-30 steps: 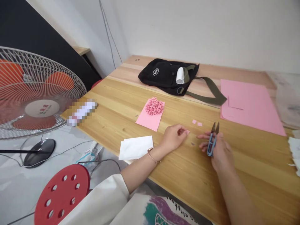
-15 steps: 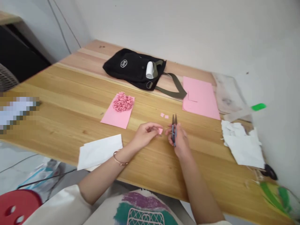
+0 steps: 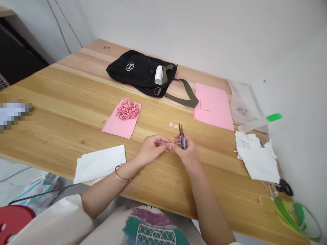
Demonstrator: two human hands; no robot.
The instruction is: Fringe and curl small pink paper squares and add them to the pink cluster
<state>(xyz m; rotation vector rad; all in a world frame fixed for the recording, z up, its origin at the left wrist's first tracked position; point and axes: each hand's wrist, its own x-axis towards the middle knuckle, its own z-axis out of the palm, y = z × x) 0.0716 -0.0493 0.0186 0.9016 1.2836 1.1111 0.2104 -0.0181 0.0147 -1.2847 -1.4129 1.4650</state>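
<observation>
My left hand (image 3: 150,148) pinches a tiny pink paper piece (image 3: 169,145) over the wooden table (image 3: 63,109). My right hand (image 3: 188,152) grips blue thread snips (image 3: 182,137), blades pointing away from me, and its fingertips also touch the pink piece. The two hands meet at the table's middle. Two small pink paper bits (image 3: 173,125) lie just beyond them. Further left, a pink paper sheet (image 3: 119,123) carries a pile of pink curled paper pieces (image 3: 127,109).
A black bag (image 3: 139,72) with a white roll (image 3: 158,75) lies at the back. Pink sheets (image 3: 213,106) sit back right, white scraps (image 3: 257,158) at the right, folded white paper (image 3: 98,164) at the near edge. A red stool (image 3: 14,219) stands lower left.
The view swung right, so the fan left the frame. My hands came together: the right hand with the snips now touches the pink piece held by the left.
</observation>
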